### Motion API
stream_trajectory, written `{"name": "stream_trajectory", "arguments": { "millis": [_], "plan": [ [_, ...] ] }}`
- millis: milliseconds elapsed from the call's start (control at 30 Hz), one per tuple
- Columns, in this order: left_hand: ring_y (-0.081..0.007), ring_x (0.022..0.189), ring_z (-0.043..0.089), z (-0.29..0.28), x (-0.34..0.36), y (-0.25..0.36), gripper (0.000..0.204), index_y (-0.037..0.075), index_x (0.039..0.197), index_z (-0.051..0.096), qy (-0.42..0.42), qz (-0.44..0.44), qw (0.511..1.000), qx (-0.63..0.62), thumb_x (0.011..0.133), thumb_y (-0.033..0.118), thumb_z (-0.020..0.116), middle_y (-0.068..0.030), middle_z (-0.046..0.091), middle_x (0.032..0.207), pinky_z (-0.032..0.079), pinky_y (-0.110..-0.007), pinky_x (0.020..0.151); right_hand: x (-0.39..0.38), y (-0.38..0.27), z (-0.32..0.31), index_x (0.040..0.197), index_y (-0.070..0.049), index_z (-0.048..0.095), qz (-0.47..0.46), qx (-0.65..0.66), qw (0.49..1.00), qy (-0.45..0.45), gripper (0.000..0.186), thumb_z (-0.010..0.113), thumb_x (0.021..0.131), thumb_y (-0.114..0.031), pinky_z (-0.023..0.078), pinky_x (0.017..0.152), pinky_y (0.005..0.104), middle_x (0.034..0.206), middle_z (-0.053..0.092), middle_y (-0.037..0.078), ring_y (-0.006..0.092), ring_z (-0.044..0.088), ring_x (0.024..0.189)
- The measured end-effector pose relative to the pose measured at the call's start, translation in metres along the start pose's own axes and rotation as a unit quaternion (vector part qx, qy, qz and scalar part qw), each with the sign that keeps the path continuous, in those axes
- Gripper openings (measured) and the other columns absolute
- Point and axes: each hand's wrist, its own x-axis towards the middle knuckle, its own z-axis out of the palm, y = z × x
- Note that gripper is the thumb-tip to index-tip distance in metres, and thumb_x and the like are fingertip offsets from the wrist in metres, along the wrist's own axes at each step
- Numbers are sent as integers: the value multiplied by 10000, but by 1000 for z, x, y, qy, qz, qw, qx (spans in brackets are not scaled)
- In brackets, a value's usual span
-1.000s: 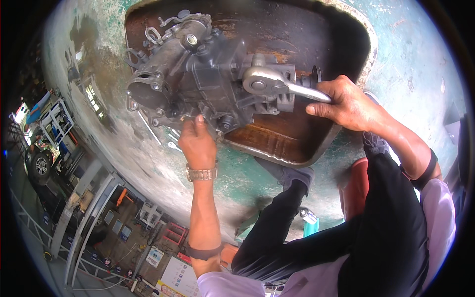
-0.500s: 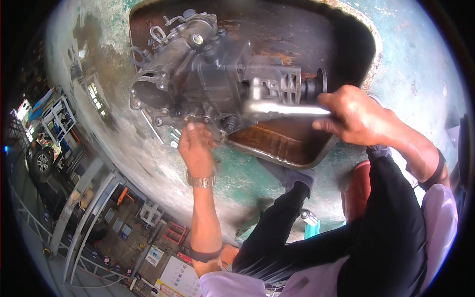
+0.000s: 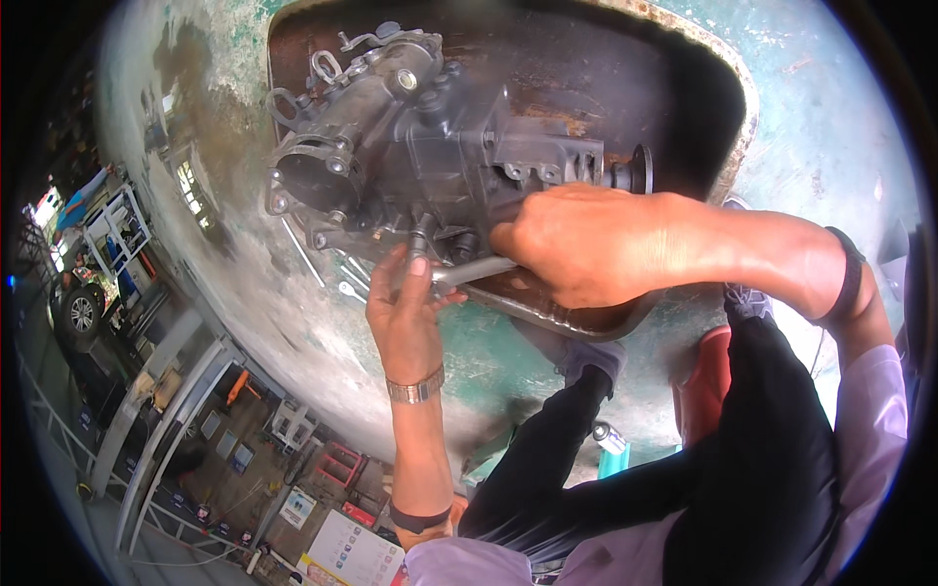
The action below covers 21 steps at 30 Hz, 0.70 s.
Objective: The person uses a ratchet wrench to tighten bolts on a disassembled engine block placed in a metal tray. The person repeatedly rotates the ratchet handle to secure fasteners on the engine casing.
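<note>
A dark metal gearbox (image 3: 435,146) lies in a rusty metal tray (image 3: 674,146). My right hand (image 3: 586,244) is wrapped around the handle of a silver socket wrench (image 3: 476,271), beside the gearbox's near side. At the wrench's head, my left hand (image 3: 405,303) closes its thumb and fingers around the head and the lower part of the socket (image 3: 422,234). The socket points up against the gearbox's near edge, among several bolts. Whether it sits fully on a bolt cannot be made out.
Several slim wrenches (image 3: 354,278) lie on the worn green floor left of the tray. A red stool (image 3: 703,386) and a teal can (image 3: 614,449) stand near my legs. Farther left are a workbench with tools (image 3: 274,430) and a vehicle wheel (image 3: 82,312).
My right hand has brought the wrench left and down from above the tray to the gearbox's near edge. My left hand, earlier at the bolts there, now grips the wrench's head.
</note>
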Motion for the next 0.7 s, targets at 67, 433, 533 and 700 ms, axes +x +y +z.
{"name": "stream_trajectory", "arguments": {
  "millis": [67, 433, 533, 700],
  "plan": [
    [-191, 798, 648, 0, 1, 1, 461, -43, 1272, 508, 2, -1, 1000, -10, 924, 216, 664, -126, 648, 997, 585, -356, 635, 0, -3, -5, 769, 46, 674, 24, 39, 999, 18, 147, 610, 764, -87, 536, 615, 447, 708, 651, 232, 397, 673, 705],
    [-196, 661, 605, -8, 14, -1, 463, -33, 1218, 563, 11, -39, 995, -95, 963, 352, 565, -113, 666, 896, 565, -346, 599, 11, -19, -52, 959, 89, 602, -60, -57, 997, -6, 228, 628, 816, -87, 515, 688, 463, 750, 632, 250, 416, 646, 794],
    [-179, 689, 570, -10, 14, -3, 388, 26, 1151, 577, 23, -56, 991, -122, 972, 368, 539, -103, 638, 897, 512, -310, 607, 3, -25, -72, 966, 84, 610, -71, -43, 995, 55, 219, 614, 831, -89, 516, 699, 454, 775, 639, 247, 401, 649, 807],
    [-156, 660, 533, -6, 19, 2, 336, 79, 1106, 578, 56, -99, 980, -162, 971, 379, 511, -102, 616, 880, 425, -289, 589, 2, -33, -90, 977, 75, 623, -78, -3, 989, 128, 209, 589, 856, -92, 517, 718, 438, 816, 651, 241, 376, 655, 829]
  ]
}}
